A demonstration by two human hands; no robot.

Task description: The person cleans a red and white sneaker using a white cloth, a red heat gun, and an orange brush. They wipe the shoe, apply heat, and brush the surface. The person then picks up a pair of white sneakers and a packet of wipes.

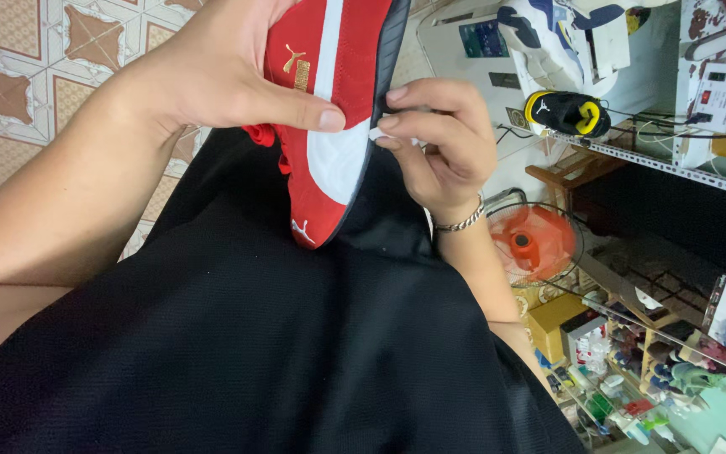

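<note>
Head view: left hand (212,76) clamped on a red and white sneaker (325,126), thumb pressed flat across its side, toe tipped down above a lap in black fabric (254,336); right hand (443,143) pinching a small white scrap (377,133) between fingertips, right at the shoe's dark sole edge. Off to the right, an orange fan (535,244) beneath a cluttered workbench (674,164), well apart from both hands.
</note>
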